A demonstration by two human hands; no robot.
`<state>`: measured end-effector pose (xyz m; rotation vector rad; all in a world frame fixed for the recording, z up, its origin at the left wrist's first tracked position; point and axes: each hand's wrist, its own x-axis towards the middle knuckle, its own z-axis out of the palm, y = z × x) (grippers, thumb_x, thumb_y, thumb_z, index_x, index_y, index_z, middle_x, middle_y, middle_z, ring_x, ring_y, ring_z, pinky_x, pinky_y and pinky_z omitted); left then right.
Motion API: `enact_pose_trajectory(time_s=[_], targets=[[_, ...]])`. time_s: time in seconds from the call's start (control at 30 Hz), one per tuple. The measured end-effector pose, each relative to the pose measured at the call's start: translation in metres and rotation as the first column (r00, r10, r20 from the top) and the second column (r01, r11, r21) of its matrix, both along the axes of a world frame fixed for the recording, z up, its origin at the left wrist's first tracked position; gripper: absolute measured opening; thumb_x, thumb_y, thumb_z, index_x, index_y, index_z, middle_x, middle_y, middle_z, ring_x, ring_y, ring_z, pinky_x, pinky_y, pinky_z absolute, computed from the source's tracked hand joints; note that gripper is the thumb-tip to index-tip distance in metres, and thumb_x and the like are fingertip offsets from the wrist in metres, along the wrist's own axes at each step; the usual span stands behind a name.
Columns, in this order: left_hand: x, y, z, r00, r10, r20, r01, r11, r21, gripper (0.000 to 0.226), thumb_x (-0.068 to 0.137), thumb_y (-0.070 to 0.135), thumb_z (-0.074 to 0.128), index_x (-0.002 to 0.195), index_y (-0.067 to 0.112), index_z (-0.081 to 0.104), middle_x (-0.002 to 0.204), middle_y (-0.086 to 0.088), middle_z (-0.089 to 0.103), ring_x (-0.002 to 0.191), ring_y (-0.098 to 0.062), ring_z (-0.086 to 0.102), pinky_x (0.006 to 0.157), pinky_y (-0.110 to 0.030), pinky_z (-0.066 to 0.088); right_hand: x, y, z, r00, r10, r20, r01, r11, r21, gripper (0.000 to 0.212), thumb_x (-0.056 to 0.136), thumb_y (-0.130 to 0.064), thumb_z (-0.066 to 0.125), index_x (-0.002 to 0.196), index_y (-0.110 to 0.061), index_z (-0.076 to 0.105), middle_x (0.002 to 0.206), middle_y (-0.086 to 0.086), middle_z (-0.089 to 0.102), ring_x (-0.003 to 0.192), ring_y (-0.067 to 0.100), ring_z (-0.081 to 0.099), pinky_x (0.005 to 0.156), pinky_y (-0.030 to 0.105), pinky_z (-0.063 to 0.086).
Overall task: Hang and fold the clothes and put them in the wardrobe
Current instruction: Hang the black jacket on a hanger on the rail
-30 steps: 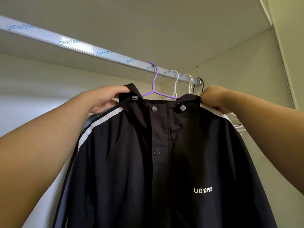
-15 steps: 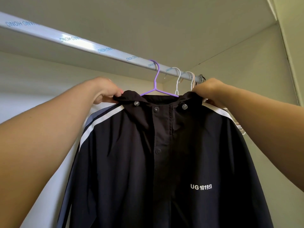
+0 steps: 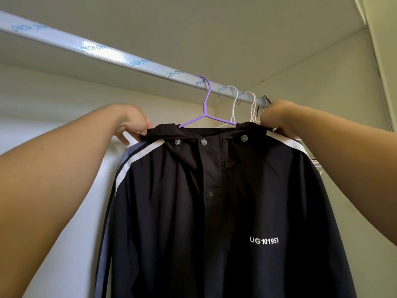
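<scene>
A black jacket (image 3: 225,211) with white and grey shoulder stripes and "UG 101953" on the chest hangs on a purple hanger (image 3: 206,104). The hanger's hook is over the silver wardrobe rail (image 3: 107,52). My left hand (image 3: 133,121) pinches the jacket's collar at its left end. My right hand (image 3: 277,117) grips the collar and shoulder at the right end, close to the rail's end bracket. The fingertips of both hands are partly hidden behind the fabric.
Two or three empty pale hangers (image 3: 234,104) hang on the rail just right of the purple one. The wardrobe's right side wall (image 3: 333,93) is close behind my right hand. Its back wall (image 3: 53,100) runs behind the rail.
The jacket's collar has been pulled up and out to both sides along the hanger. My left hand has shifted left and now pinches the collar edge. The right hand has risen towards the rail.
</scene>
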<state>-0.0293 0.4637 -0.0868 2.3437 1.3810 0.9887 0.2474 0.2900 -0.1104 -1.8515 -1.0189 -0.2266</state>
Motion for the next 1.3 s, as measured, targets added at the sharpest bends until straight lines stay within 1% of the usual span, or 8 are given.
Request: enact_pose_trajectory(time_s=[0.13,0.27,0.43,0.63,0.8,1.0,1.13,1.3], targets=[[-0.007,0.01,-0.008,0.989,-0.094,0.118,0.104,0.991,-0.087,0.016,0.094,-0.001,0.056,0.091,0.014,0.059,0.08,-0.002,0.065,0.069,-0.016,0.062,0.065,-0.03,0.05,0.003,-0.007,0.001,0.999,-0.013,0.05,0.019,0.992,-0.123,0.027,0.096,-0.005,0.048,0.12,0.005,0.059,0.095,0.016,0.056,0.083,0.026,0.053,0.077,0.037,0.045],[-0.017,0.019,-0.026,0.891,-0.318,0.325,0.427,0.829,-0.36,0.024,0.088,0.029,0.07,0.104,0.011,0.072,0.099,-0.005,0.076,0.087,-0.022,0.074,0.079,-0.038,0.054,0.012,-0.008,-0.007,0.999,0.002,0.04,-0.001,1.0,-0.031,0.017,0.093,-0.016,0.054,0.1,-0.003,0.062,0.087,0.012,0.058,0.072,0.026,0.052,0.064,0.03,0.042],[-0.026,0.039,-0.061,0.668,-0.393,0.632,0.597,0.79,-0.14,0.033,0.077,0.048,0.072,0.085,0.017,0.071,0.095,-0.008,0.075,0.081,-0.016,0.074,0.07,-0.031,0.059,0.011,0.003,-0.032,0.945,-0.057,0.321,-0.023,0.97,0.241,0.039,0.099,-0.037,0.041,0.08,-0.007,0.058,0.076,0.005,0.059,0.073,0.028,0.053,0.056,0.031,0.035],[-0.027,0.044,-0.117,0.558,-0.443,0.702,0.375,0.889,0.263,0.025,0.085,0.003,0.075,0.097,0.022,0.064,0.108,-0.004,0.069,0.087,-0.015,0.068,0.083,-0.031,0.054,0.015,0.007,-0.046,0.936,-0.194,0.294,0.036,0.882,0.47,0.03,0.101,-0.026,0.033,0.098,-0.004,0.053,0.097,0.017,0.051,0.084,0.029,0.037,0.073,0.035,0.028],[-0.029,0.043,-0.135,0.768,-0.305,0.563,-0.063,0.839,0.541,0.011,0.092,0.021,0.068,0.1,0.028,0.069,0.097,0.016,0.069,0.074,-0.01,0.064,0.071,-0.022,0.048,0.017,0.008,-0.063,0.901,-0.349,0.258,0.251,0.903,0.348,0.044,0.1,-0.04,0.026,0.083,-0.008,0.051,0.08,0.015,0.047,0.07,0.035,0.044,0.069,0.039,0.035],[-0.025,0.046,-0.127,0.737,-0.221,0.638,-0.187,0.841,0.507,0.008,0.092,0.024,0.067,0.089,0.026,0.074,0.089,0.015,0.071,0.079,0.003,0.061,0.07,-0.008,0.041,0.01,0.024,-0.072,0.818,-0.405,0.409,0.255,0.892,0.374,0.036,0.103,-0.035,0.023,0.082,-0.014,0.044,0.067,0.008,0.04,0.069,0.036,0.043,0.069,0.043,0.033],[-0.023,0.048,-0.126,0.741,-0.221,0.633,-0.168,0.853,0.494,0.01,0.092,0.023,0.067,0.085,0.027,0.073,0.087,0.015,0.071,0.08,0.001,0.062,0.074,-0.014,0.044,0.003,0.035,-0.068,0.745,-0.437,0.504,0.224,0.875,0.429,0.036,0.105,-0.032,0.02,0.085,-0.013,0.043,0.076,0.016,0.061,0.068,0.035,0.049,0.07,0.043,0.027],[-0.02,0.051,-0.131,0.733,-0.255,0.631,-0.129,0.858,0.497,0.009,0.094,0.021,0.066,0.089,0.025,0.073,0.087,0.012,0.072,0.084,-0.005,0.065,0.078,-0.022,0.047,-0.017,0.042,-0.063,0.702,-0.429,0.569,0.173,0.877,0.448,0.036,0.105,-0.035,0.018,0.085,-0.014,0.04,0.073,0.015,0.055,0.068,0.032,0.039,0.07,0.042,0.026]])
